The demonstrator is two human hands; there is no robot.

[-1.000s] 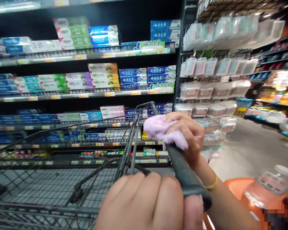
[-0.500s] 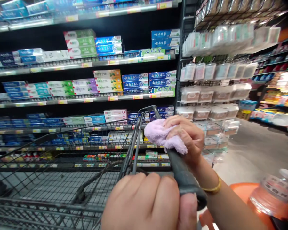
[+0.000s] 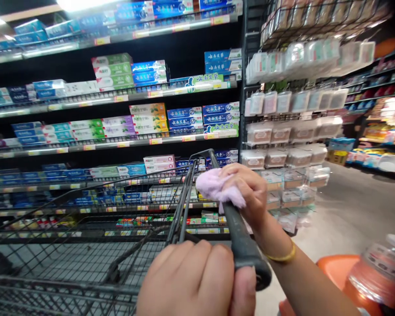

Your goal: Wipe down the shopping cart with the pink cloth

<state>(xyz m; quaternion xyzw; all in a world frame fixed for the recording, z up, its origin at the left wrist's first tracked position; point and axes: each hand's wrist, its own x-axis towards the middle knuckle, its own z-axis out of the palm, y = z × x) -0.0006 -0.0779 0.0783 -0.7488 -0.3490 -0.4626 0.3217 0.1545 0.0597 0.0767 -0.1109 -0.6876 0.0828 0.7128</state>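
My right hand (image 3: 248,191), with a gold-coloured bangle at the wrist, is closed around a lilac cloth (image 3: 213,184). The cloth is wrapped over the black handle (image 3: 242,237) of a shopping cart (image 3: 85,287), toward its far end. Closer to me, my left hand (image 3: 187,281) is a closed fist on the cart beside the handle's near end, its thumb against the handle. What lies under its fingers is hidden. Through the cart's wire basket I see the floor.
Shelves of boxed toothpaste (image 3: 149,118) stand behind the cart. Hanging clear packs (image 3: 292,131) fill a rack to the right. A large clear bottle with a white cap (image 3: 378,267) rests on an orange surface (image 3: 335,270) at the lower right.
My right hand and the cloth have shifted slightly along the handle, away from its near end. The left hand keeps its hold. The shelves sit a little lower in view.
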